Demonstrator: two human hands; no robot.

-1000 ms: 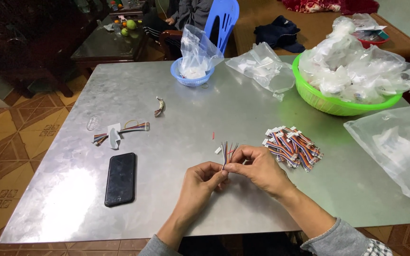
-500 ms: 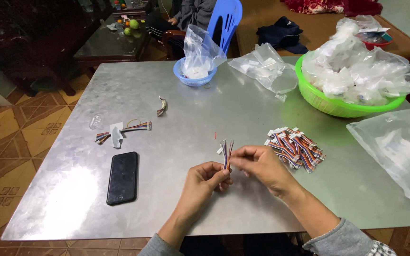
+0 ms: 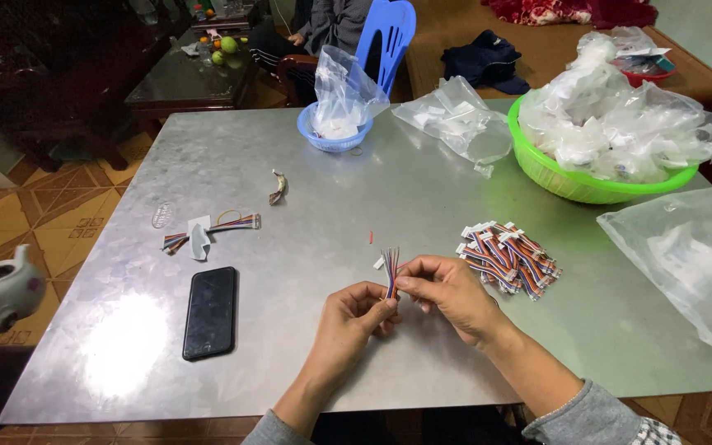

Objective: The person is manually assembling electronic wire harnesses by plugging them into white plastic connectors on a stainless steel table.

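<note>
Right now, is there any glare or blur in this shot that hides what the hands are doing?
In the head view, a bright patch of glare sits on the metal table left of the black phone, away from the work; the left hand and right hand look sharp, pinching the coloured wire bundle; the dark room at the top left is underlit.

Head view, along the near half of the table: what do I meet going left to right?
Black phone → left hand → bundle of coloured wires → right hand → pile of wire harnesses → clear plastic bag.
</note>
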